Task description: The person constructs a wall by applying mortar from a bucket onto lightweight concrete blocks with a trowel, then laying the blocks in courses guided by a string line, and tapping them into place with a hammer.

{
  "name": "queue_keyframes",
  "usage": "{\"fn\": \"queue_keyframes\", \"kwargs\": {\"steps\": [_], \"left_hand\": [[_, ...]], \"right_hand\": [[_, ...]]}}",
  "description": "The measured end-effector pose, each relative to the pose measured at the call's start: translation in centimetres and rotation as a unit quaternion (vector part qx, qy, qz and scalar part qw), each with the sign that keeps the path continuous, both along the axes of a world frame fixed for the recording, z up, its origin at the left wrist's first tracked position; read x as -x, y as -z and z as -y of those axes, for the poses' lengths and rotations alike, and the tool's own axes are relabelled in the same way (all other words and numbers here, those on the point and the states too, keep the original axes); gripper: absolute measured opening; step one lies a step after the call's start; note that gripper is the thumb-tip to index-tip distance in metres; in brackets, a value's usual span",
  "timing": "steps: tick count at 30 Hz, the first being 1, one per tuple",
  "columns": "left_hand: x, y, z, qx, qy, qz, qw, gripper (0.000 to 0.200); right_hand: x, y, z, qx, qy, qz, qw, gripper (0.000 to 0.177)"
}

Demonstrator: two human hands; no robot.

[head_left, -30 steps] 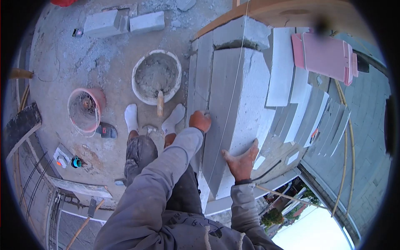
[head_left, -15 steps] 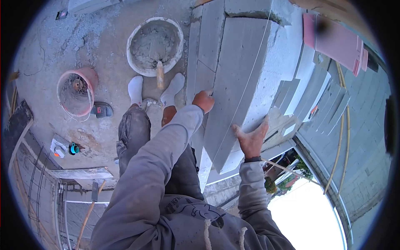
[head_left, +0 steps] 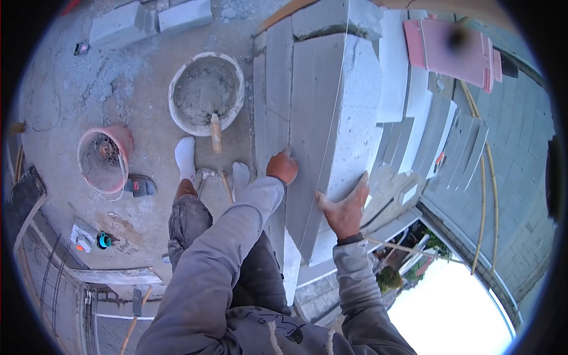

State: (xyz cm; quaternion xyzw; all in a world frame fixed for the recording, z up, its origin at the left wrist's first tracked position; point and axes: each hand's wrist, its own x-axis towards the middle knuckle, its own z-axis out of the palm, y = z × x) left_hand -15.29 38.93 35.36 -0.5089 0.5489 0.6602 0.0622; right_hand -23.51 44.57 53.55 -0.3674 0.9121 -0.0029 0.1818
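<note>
A long pale block [head_left: 316,100] lies on top of a block wall, with a thin string line running along it. My left hand [head_left: 283,167] is closed at the block's left edge, one finger pointing forward along the joint; whether it holds anything is hidden. On the block's right side rests my right hand [head_left: 346,208], thumb and fingers spread against the face and top edge. A round tub [head_left: 238,97] of grey mortar stands on the floor ahead, with a wooden-handled tool [head_left: 216,133] in it.
A pink bucket [head_left: 121,142] stands at the left, beside a dark sandal [head_left: 141,186]. Pink boards [head_left: 452,50] and stacked blocks [head_left: 435,142] are at the right. A teal cup [head_left: 105,240] sits at the lower left. Bamboo poles [head_left: 484,207] lean at the far right.
The view has shifted, so the tub, bucket and block appear lower. Both hands keep their places near the block's near end. My feet have moved apart relative to the tub.
</note>
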Motion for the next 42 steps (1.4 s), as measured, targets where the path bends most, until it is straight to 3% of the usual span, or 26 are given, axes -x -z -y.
{"fn": "queue_keyframes", "kwargs": {"steps": [7,10,15,19,21,25,27,29,31,33,35,36,38,41,42], "left_hand": [[0.5,-0.3,-1.0,0.041,0.001,0.046,0.998,0.049],[0.7,-0.2,-0.8,0.036,-0.019,0.065,0.997,0.048],[0.9,0.0,-1.9,0.028,-0.075,0.082,0.993,0.047],[-0.2,2.9,-3.7,0.023,-0.140,-0.024,0.990,0.046],[-0.8,4.4,-5.5,-0.042,-0.265,-0.162,0.950,0.047],[-1.9,4.4,-8.8,-0.088,-0.278,-0.127,0.948,0.046],[-3.0,3.1,-11.1,-0.124,-0.270,-0.123,0.947,0.047],[-3.6,0.9,-12.2,-0.161,-0.244,-0.069,0.954,0.048],[-4.5,-0.9,-13.7,-0.195,-0.217,-0.018,0.956,0.051],[-5.1,-1.6,-16.2,-0.213,-0.216,0.008,0.953,0.054],[-5.7,0.5,-21.2,-0.206,-0.221,-0.015,0.953,0.055],[-5.8,1.3,-23.0,-0.199,-0.223,-0.039,0.953,0.057],[-5.0,1.0,-24.0,-0.182,-0.247,-0.040,0.951,0.057],[-4.8,-0.1,-22.9,-0.187,-0.234,-0.034,0.953,0.058],[-4.8,-0.6,-22.2,-0.195,-0.211,-0.021,0.958,0.058]], "right_hand": [[0.3,0.0,0.1,-0.003,-0.028,-0.040,0.999,0.115],[0.1,-0.1,-0.4,-0.008,0.014,-0.001,1.000,0.116],[0.6,1.4,-1.0,0.019,-0.065,-0.080,0.995,0.117],[1.0,1.0,-1.5,0.007,-0.051,-0.039,0.998,0.115],[1.4,0.7,-1.3,0.038,-0.025,0.005,0.999,0.113],[2.8,1.2,-3.4,0.088,-0.081,0.016,0.993,0.105],[3.9,0.6,-6.4,0.137,0.100,0.138,0.976,0.091],[4.8,-0.2,-10.9,0.136,0.199,0.156,0.958,0.077],[6.1,-0.3,-17.0,0.043,0.261,0.191,0.945,0.070],[4.6,-0.8,-20.6,-0.043,0.464,0.261,0.845,0.067],[3.0,-0.9,-22.5,-0.036,0.529,0.358,0.768,0.068],[2.2,-0.7,-22.4,-0.036,0.528,0.358,0.769,0.068],[0.8,-0.4,-22.0,0.043,0.535,0.455,0.710,0.072],[0.5,0.5,-22.4,0.054,0.539,0.406,0.736,0.068],[0.4,0.8,-22.7,0.053,0.533,0.353,0.767,0.070]]}}
